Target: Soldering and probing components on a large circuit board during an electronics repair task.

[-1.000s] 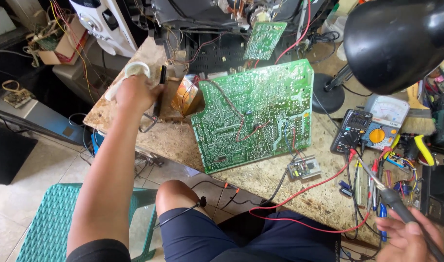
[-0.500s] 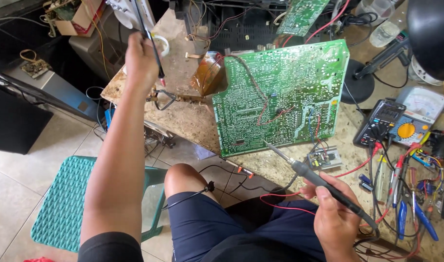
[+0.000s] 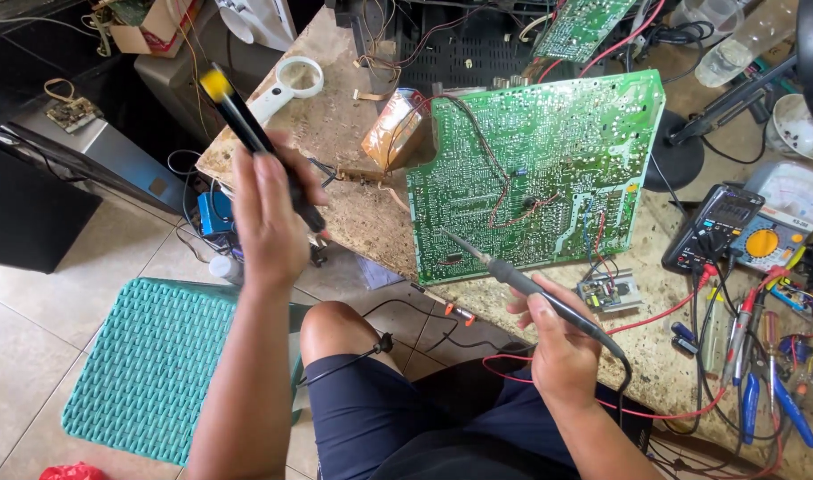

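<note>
At the far left stands a teal woven stool (image 3: 153, 356); above it the left hand (image 3: 271, 222) has its fingers wrapped tight around a black desoldering pump (image 3: 255, 138) with a yellow end, raised clear of the bench; the green circuit board (image 3: 540, 173) leans upright on the stone worktop (image 3: 344, 142); the right hand (image 3: 562, 342) grips a soldering iron (image 3: 522, 283), tip at the board's lower left; this looks like desoldering a joint; next, I judge, the pump's nozzle must meet that heated spot; multimeters (image 3: 744, 231) lie further right.
</note>
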